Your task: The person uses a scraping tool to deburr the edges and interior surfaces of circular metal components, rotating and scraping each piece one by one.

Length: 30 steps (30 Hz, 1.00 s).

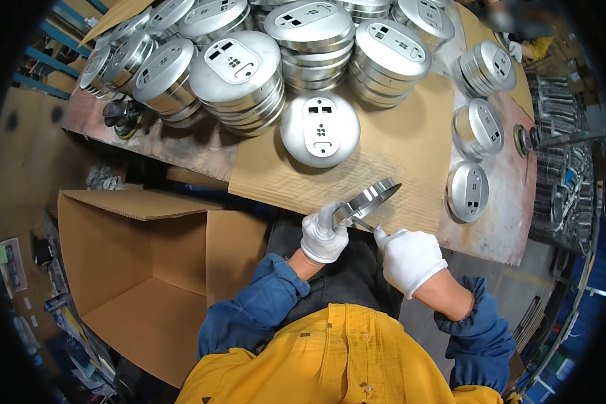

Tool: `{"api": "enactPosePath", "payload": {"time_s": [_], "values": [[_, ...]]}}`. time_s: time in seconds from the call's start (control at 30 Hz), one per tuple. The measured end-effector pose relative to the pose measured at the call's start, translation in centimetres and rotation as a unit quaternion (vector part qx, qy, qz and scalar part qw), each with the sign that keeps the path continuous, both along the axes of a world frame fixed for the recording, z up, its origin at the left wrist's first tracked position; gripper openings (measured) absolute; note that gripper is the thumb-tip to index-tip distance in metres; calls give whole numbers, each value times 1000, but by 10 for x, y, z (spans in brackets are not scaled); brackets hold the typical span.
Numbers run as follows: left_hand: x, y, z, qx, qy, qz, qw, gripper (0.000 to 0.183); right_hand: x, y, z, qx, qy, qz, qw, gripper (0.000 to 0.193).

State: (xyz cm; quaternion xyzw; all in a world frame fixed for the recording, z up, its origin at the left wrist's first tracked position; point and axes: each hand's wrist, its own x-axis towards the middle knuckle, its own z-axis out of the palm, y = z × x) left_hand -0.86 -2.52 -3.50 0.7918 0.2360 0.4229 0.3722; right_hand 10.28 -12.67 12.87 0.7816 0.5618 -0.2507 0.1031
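Observation:
My left hand (324,237), in a white glove, is closed around the near rim of a round silver metal disc cover (369,199). The cover is turned on its edge above the cardboard's front edge. My right hand (412,260), also gloved in white, grips a thin grey tool (363,224), its kind not clear. Its tip reaches the near rim of the cover, close to my left fingers. Beyond them a single domed metal cover (320,148) lies face up, with two square openings and a slot in its flat panel.
Stacks of similar covers (236,87) fill the far side of the cardboard-topped table (411,148). Shorter stacks (478,128) and a lone cover (468,192) line the right. A hand sander (123,118) sits at left. An open cardboard box (135,269) stands left of me. Another person's gloved hand (515,52) shows far right.

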Motion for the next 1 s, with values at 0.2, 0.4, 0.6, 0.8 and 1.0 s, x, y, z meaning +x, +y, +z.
{"api": "enactPosePath", "payload": {"time_s": [0.2, 0.4, 0.6, 0.8, 1.0], "values": [[-3, 0, 3, -4, 37, -6, 999, 26, 11, 2, -2, -23, 13, 16, 1000, 40], [3, 1, -1, -11, -32, 12, 999, 40, -7, -16, -14, 19, -49, 67, 996, 42], [2, 0, -12, -41, -17, 20, 999, 36, -21, -36, -37, 43, -50, 27, 997, 49], [6, 2, -13, 17, -7, 53, 998, 31, -52, -61, -91, 156, -171, -33, 972, 51], [0, 3, -28, -45, 31, 59, 997, 38, -43, -59, -75, 172, -76, -132, 973, 48]]}}
